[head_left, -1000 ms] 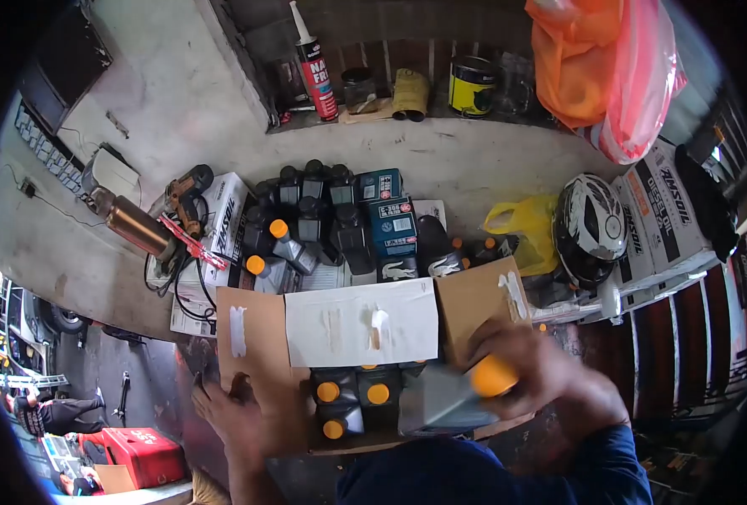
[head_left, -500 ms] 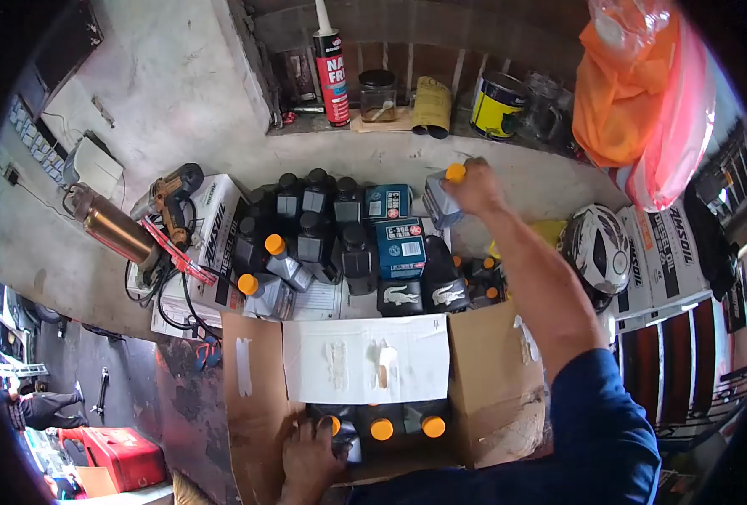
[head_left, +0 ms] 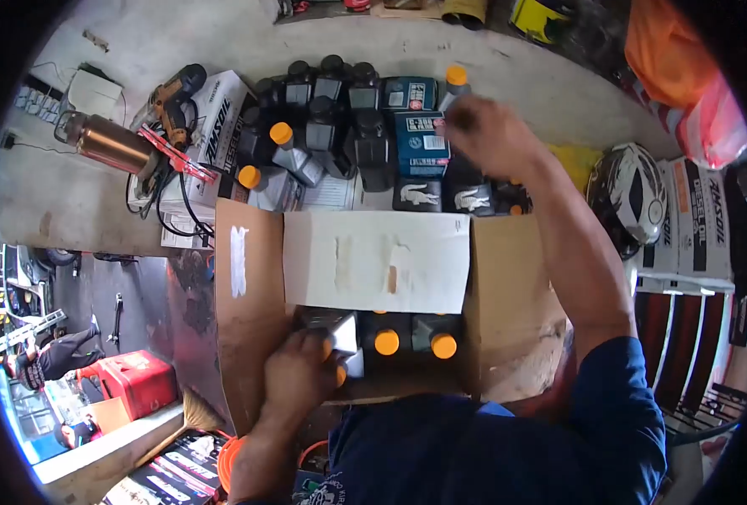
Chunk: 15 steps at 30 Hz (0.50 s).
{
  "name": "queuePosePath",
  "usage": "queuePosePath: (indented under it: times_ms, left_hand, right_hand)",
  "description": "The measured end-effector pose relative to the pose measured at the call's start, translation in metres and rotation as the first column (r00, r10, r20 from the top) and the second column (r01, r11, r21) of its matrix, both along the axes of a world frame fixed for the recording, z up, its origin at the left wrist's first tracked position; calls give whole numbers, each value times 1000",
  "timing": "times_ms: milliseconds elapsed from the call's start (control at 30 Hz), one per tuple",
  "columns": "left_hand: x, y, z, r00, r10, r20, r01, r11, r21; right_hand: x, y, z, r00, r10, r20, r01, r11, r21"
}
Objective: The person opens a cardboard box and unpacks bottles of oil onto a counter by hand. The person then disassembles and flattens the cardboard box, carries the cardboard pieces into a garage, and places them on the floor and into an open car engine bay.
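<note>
Inside an open cardboard box (head_left: 247,337), my left hand (head_left: 296,374) is closed round a dark bottle with an orange cap; its fingers cover part of it. Other dark bottles with orange caps (head_left: 386,342) stand in the box beside it. My right hand (head_left: 495,139) is over the blue oil filter boxes (head_left: 422,139), a little blurred, its fingers loosely curled and apart with nothing seen in them. Just beyond it a grey bottle with an orange cap (head_left: 456,80) stands upright behind the filter boxes.
Several black bottles (head_left: 327,135) stand behind the box, with two orange-capped ones near them. To the left are a power drill (head_left: 172,105), a copper flask (head_left: 108,143) and cables. A helmet (head_left: 630,198) sits at the right. A person is at the far left, near a red case (head_left: 138,383).
My right hand has let go of the grey bottle behind the filter boxes and moved back from it. My left hand has drawn its bottle into a tilt. The view has tipped downward.
</note>
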State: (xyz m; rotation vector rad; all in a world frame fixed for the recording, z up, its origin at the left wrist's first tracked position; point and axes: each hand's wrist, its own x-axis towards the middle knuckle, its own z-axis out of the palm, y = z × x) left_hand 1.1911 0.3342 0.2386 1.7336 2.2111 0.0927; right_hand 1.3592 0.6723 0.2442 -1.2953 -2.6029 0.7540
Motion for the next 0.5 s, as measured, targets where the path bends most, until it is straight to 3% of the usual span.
queuePosePath:
  times_ms: [33,67,100,133,167,200,233,267,300,333,400,500]
  left_hand:
    - [-9,-18,-13,987,-58,-148,72,993,91]
    - [-18,-28,2,989,-85,-118,100,987,123]
    - [-26,-34,26,989,-108,-96,123,979,163]
    - [-32,-38,54,992,-92,-91,112,965,236]
    - [-38,-42,80,993,-79,-87,103,946,307]
    - [-46,-57,95,973,149,174,-196,936,292]
    - [-45,-50,132,967,137,214,-201,928,312]
    - [-43,-42,140,909,158,386,-346,803,486]
    - [-53,-39,158,975,115,189,-201,816,542]
    - [-48,-20,174,984,103,148,-171,789,591]
    - [-56,19,183,962,42,-270,159,719,677]
    - [-49,97,183,956,183,-228,-56,879,473]
  right_hand:
    - [14,-31,13,989,135,64,-130,989,-77]
    - [32,-56,6,912,367,183,-358,930,-83]
    - [40,-94,28,853,446,272,-364,881,-303]
    - [56,-118,5,790,595,148,-526,782,-334]
    - [67,-143,-20,678,703,216,-626,705,-332]
    - [70,-162,-25,621,734,273,-628,675,-387]
    - [71,-179,-31,561,761,325,-620,647,-444]
    - [77,-193,-49,574,751,326,-644,660,-387]
    - [82,-203,-68,588,740,326,-662,672,-332]
    - [83,-210,-75,601,729,329,-655,685,-319]
    - [81,-217,-84,687,672,277,-614,741,-273]
    - [78,-216,-96,689,665,287,-602,746,-283]
